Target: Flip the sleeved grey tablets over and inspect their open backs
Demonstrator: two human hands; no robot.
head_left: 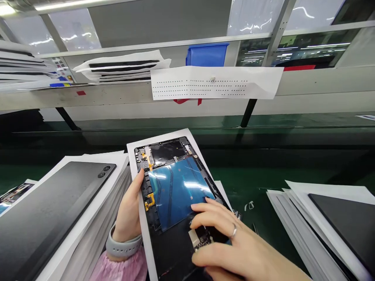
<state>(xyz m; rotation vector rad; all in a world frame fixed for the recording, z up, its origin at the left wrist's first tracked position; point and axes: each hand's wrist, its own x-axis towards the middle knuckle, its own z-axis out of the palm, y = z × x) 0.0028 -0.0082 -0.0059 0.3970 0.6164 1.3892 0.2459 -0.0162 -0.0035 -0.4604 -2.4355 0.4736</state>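
Note:
An opened tablet lies tilted in front of me on white foam or paper sheeting, its inside facing up. Shiny blue film covers much of its middle, with orange flex cables along the left side. My left hand grips the left edge, thumb on the frame and its other fingers hidden beneath. Over the lower right part is my right hand, fingers bent and apart. Its upper fingertips rest at the edge of the blue film. A small circuit board shows between thumb and fingers; whether they touch it I cannot tell.
To the left, a grey tablet back cover tops a tall stack of white sheets. Another sheet stack with a dark panel stands right. A shelf ahead carries layered sheets, a blue bin and a hanging perforated paper.

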